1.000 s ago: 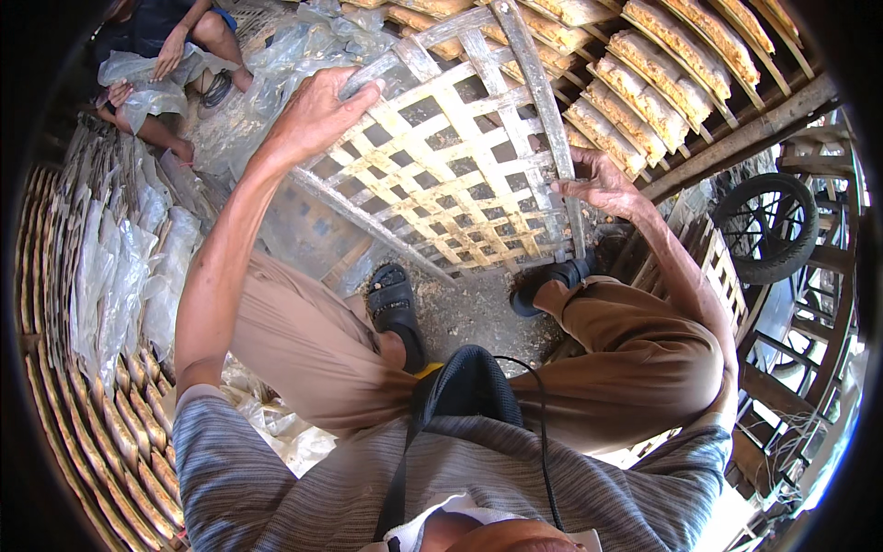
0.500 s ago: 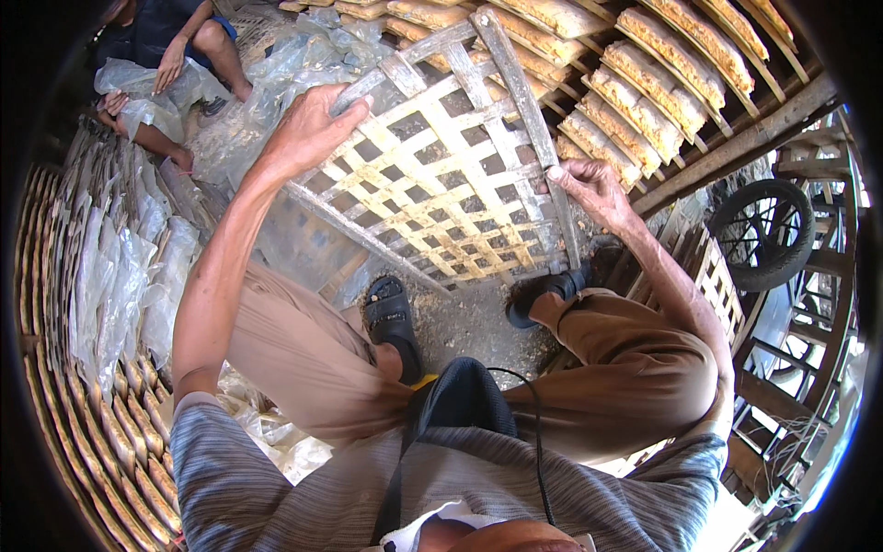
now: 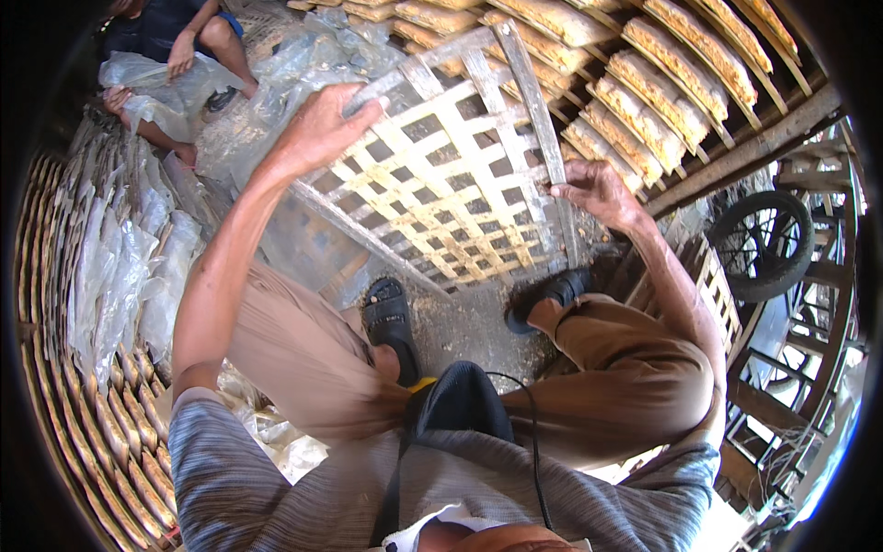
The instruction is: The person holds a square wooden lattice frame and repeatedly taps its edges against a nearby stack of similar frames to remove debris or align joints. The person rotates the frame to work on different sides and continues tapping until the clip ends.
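Note:
Between my knees a woven bamboo rack [image 3: 451, 175] stands tilted, an open lattice of pale slats in a grey wooden frame. My left hand [image 3: 326, 129] is closed around its far left corner, thumb lying over the edge. At the right rail, my right hand [image 3: 598, 193] has thumb and fingers pinched together on the wood. Whether a small bit is also caught between those fingertips cannot be made out. The rack's lower end is near the floor between my black sandals [image 3: 390, 322].
Slatted shelves of crusty, pale-orange slabs [image 3: 635, 110] fill the far right. More stacked racks [image 3: 101, 432] with plastic sheets [image 3: 120, 276] line the left. A spoked wheel [image 3: 762, 239] stands at right. Another person [image 3: 175, 46] sits at far left, hands on plastic sheeting.
The rack's top has swung slightly right and nearer to me, with my left hand still on its corner. My right thumb and fingers have shifted a little at the right rail.

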### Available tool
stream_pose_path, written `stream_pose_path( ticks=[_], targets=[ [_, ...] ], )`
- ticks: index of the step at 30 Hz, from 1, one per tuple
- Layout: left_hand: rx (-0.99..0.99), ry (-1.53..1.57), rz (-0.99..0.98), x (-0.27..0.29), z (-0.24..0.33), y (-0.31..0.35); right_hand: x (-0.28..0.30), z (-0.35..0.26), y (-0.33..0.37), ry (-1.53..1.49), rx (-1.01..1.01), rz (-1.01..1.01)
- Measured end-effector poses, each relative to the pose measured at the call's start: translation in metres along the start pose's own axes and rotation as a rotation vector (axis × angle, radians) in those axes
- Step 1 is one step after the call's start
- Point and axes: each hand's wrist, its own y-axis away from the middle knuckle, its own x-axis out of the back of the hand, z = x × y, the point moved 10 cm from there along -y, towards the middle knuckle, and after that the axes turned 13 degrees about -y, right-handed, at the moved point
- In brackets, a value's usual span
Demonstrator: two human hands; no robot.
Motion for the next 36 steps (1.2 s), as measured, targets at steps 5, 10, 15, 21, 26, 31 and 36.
stream_pose_path(
  ticks=[5,10,15,21,26,31,36],
  targets=[
    [-0.036,-0.022,0.017,0.000,0.001,0.001,-0.002,0.045,0.006,0.200,-0.118,-0.105],
    [-0.048,-0.053,0.044,0.001,0.002,0.003,-0.010,0.031,0.019,0.153,0.033,-0.103],
    [-0.047,-0.048,0.017,0.000,0.000,0.001,-0.006,-0.008,0.024,0.255,0.013,0.045],
    [-0.012,0.080,-0.002,0.000,-0.008,0.003,-0.010,-0.016,0.014,0.186,0.056,0.080],
    [-0.013,0.068,0.083,0.018,-0.003,0.007,-0.016,-0.059,0.006,0.152,0.125,0.091],
    [0.235,-0.451,0.542,0.171,0.014,0.050,-0.024,-0.056,0.009,-0.023,0.085,0.088],
    [0.161,-0.568,0.480,0.185,0.018,0.053,-0.033,-0.057,0.005,-0.134,0.088,0.070]
  ],
)
